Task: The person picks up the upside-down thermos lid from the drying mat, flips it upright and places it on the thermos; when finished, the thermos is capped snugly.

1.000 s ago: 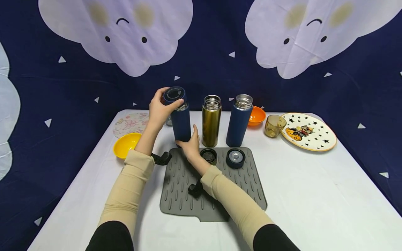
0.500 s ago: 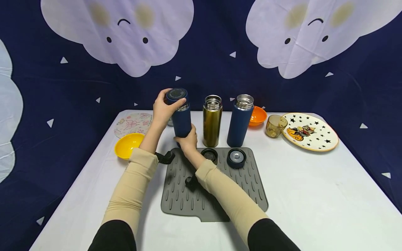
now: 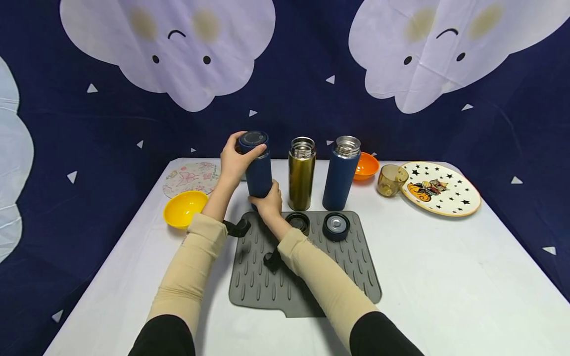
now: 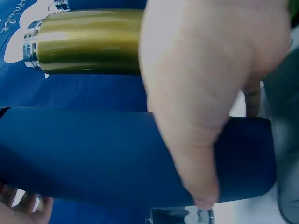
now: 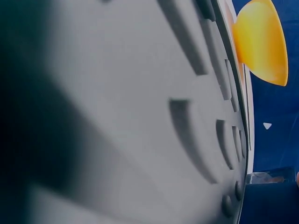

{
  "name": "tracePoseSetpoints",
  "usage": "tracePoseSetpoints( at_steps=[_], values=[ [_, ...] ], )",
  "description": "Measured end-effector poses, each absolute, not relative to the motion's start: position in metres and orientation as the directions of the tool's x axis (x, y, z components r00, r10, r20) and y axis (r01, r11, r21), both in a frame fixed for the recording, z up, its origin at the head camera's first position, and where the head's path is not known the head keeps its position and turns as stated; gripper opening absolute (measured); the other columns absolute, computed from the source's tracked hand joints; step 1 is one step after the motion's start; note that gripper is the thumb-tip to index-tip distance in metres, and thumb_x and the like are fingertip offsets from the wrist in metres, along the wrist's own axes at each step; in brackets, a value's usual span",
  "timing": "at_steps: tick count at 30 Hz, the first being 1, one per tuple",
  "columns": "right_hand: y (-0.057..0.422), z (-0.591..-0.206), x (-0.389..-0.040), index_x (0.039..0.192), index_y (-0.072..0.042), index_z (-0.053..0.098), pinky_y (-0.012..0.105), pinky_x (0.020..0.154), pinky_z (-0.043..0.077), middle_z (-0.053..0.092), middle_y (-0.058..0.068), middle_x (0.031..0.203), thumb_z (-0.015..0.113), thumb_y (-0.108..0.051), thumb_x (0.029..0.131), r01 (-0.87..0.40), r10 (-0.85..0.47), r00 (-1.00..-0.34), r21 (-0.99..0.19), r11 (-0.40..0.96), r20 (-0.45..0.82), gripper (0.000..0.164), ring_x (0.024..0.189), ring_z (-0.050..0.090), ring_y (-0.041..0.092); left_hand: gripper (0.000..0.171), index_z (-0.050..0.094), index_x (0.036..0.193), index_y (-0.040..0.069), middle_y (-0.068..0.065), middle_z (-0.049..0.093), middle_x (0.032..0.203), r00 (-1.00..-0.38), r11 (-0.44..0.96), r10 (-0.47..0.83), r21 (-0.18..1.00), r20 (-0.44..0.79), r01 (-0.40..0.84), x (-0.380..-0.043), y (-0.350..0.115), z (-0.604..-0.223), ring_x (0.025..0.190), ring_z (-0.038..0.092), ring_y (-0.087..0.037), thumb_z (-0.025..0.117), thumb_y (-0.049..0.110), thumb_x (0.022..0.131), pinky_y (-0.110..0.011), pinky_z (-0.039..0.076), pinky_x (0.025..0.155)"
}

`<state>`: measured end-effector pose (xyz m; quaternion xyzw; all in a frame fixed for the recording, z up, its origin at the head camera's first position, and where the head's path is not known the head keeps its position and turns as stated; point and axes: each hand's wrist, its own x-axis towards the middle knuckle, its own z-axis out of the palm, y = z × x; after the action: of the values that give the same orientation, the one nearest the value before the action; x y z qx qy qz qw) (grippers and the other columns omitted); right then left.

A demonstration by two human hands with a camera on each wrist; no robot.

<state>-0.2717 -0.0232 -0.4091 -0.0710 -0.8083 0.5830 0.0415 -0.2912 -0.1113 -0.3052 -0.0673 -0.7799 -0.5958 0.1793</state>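
- Your left hand (image 3: 235, 159) has lowered the dark lid (image 3: 252, 138) onto the navy flask (image 3: 260, 174); a second ago it was tilted above the mouth, so capping looks nearly done.
- Your left hand grips that lid from the side.
- Your right hand (image 3: 268, 201) wraps the flask's base, steadying it upright at the grey mat's (image 3: 347, 262) far edge on the bench (image 3: 445, 277), beside the gold flask (image 3: 301, 173).
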Motion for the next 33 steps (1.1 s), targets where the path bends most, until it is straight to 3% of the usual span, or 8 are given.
tracePoseSetpoints(
  at_steps=[8, 14, 18, 25, 28, 31, 33],
  values=[
    [-0.023, -0.412, -0.272, 0.139, -0.012, 0.033, 0.045, 0.096, 0.038, 0.047, 0.016, 0.128, 0.077, -0.017, 0.073, 0.044, 0.161, -0.987, -0.952, 0.303, 0.005, 0.079, 0.115, 0.048, 0.032, 0.063, 0.037, 0.131, 0.006, -0.014, 0.057, 0.120, -0.899, 0.205, -0.049, 0.885, 0.436, 0.418, -0.294, -0.116, -0.316, 0.095, 0.055, -0.017, 0.071, 0.020, 0.080, -0.025, 0.045, 0.080],
    [-0.022, -0.413, -0.272, 0.138, -0.011, 0.033, 0.044, 0.096, 0.038, 0.047, 0.016, 0.127, 0.077, -0.017, 0.073, 0.040, 0.152, -0.988, -0.951, 0.306, 0.007, 0.079, 0.115, 0.048, 0.032, 0.053, 0.046, 0.131, 0.000, -0.017, 0.049, 0.123, -0.877, 0.167, 0.016, 0.864, 0.480, 0.476, -0.301, -0.123, -0.321, 0.100, 0.051, -0.016, 0.063, 0.016, 0.084, -0.028, 0.043, 0.088],
    [-0.022, -0.413, -0.272, 0.138, -0.011, 0.034, 0.045, 0.096, 0.038, 0.047, 0.016, 0.128, 0.077, -0.016, 0.073, 0.036, 0.150, -0.989, -0.954, 0.298, 0.009, 0.079, 0.116, 0.048, 0.032, 0.063, 0.040, 0.138, 0.004, -0.016, 0.038, 0.126, -0.874, 0.120, 0.048, 0.866, 0.483, 0.485, -0.301, -0.124, -0.322, 0.101, 0.045, -0.015, 0.061, 0.023, 0.082, -0.030, 0.038, 0.090],
    [-0.022, -0.413, -0.271, 0.137, -0.011, 0.034, 0.045, 0.095, 0.039, 0.047, 0.016, 0.126, 0.077, -0.016, 0.073, 0.030, 0.150, -0.988, -0.953, 0.301, 0.017, 0.077, 0.114, 0.048, 0.033, 0.088, 0.023, 0.141, 0.013, -0.004, 0.031, 0.118, -0.863, 0.138, -0.045, 0.859, 0.503, 0.493, -0.299, -0.118, -0.325, 0.095, 0.044, -0.016, 0.077, 0.010, 0.072, -0.031, 0.041, 0.085],
    [-0.022, -0.413, -0.271, 0.137, -0.011, 0.034, 0.045, 0.095, 0.038, 0.047, 0.016, 0.127, 0.077, -0.015, 0.073, 0.036, 0.151, -0.988, -0.954, 0.298, 0.010, 0.077, 0.114, 0.048, 0.033, 0.085, 0.022, 0.139, 0.008, -0.002, 0.038, 0.114, -0.843, 0.129, -0.062, 0.842, 0.534, 0.524, -0.298, -0.118, -0.328, 0.095, 0.045, -0.014, 0.074, 0.007, 0.073, -0.033, 0.040, 0.085],
    [-0.022, -0.413, -0.272, 0.137, -0.011, 0.034, 0.045, 0.095, 0.038, 0.047, 0.016, 0.127, 0.077, -0.014, 0.073, 0.029, 0.148, -0.989, -0.956, 0.291, 0.015, 0.077, 0.114, 0.048, 0.033, 0.075, 0.024, 0.138, 0.007, -0.010, 0.051, 0.114, -0.831, 0.066, -0.044, 0.832, 0.555, 0.551, -0.298, -0.120, -0.331, 0.093, 0.048, -0.013, 0.066, 0.008, 0.075, -0.032, 0.038, 0.085],
    [-0.022, -0.414, -0.272, 0.137, -0.010, 0.035, 0.045, 0.095, 0.038, 0.047, 0.016, 0.126, 0.077, -0.013, 0.073, 0.019, 0.148, -0.989, -0.956, 0.294, 0.026, 0.076, 0.114, 0.049, 0.033, 0.073, 0.026, 0.137, 0.008, -0.014, 0.052, 0.121, -0.825, 0.036, -0.030, 0.826, 0.564, 0.563, -0.299, -0.121, -0.332, 0.094, 0.049, -0.012, 0.063, 0.011, 0.075, -0.030, 0.037, 0.084]
  ],
)
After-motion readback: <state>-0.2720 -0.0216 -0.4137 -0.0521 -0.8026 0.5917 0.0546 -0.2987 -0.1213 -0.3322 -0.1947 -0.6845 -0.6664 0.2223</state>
